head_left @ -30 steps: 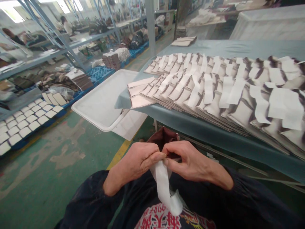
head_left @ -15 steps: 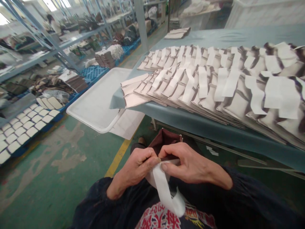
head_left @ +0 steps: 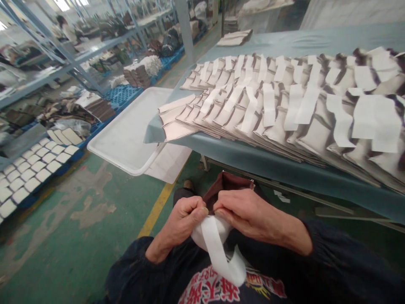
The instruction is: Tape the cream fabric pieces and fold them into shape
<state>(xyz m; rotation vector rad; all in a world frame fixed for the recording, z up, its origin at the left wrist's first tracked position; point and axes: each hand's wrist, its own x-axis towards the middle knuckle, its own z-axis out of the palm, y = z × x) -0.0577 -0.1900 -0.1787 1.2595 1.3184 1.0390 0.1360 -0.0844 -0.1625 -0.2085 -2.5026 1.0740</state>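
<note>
A pale, brown-lined fabric piece (head_left: 199, 234) is held close to my body, its dark brown side (head_left: 218, 185) facing away from me. My left hand (head_left: 183, 219) pinches its near edge between thumb and fingers. My right hand (head_left: 253, 215) grips the same edge a short way to the right, thumb pressed on top. From between the two hands a white strip (head_left: 217, 247) hangs down and curls up at its lower end. The fingertips under the fabric are hidden.
Ahead, a table with a blue-green cover (head_left: 228, 154) bears overlapping rows of pale fabric pieces (head_left: 247, 114), many with white strips. A white plastic bin (head_left: 117, 135) stands left of it. Farther left, pale pads (head_left: 34, 169) lie on a pallet. White scraps (head_left: 281, 196) lie under the table.
My hands have drawn slightly apart along the fabric's edge, my right thumb moving up to that edge. More of the pale fabric shows behind the white strip.
</note>
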